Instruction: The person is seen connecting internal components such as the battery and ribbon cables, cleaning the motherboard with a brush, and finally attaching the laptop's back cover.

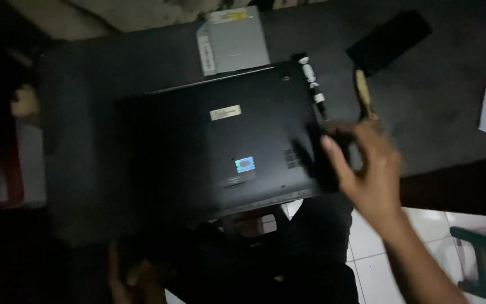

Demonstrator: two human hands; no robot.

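**Black laptop lying bottom-up on a dark bench**

The dark bench [440, 112] is taking up most of the view. A black laptop [220, 141] is lying on it bottom side up, its near edge hanging a bit over the front. A grey optical drive [234, 39] is sitting just behind it, and a black flat slab [389, 39] is lying off to the right. The right hand [369, 174] is gripping the laptop's right edge, fingers curled around it. The left hand [133, 276] is hovering low in the dark; can't tell how open it is. A small brush [363, 93] is resting near the right hand.
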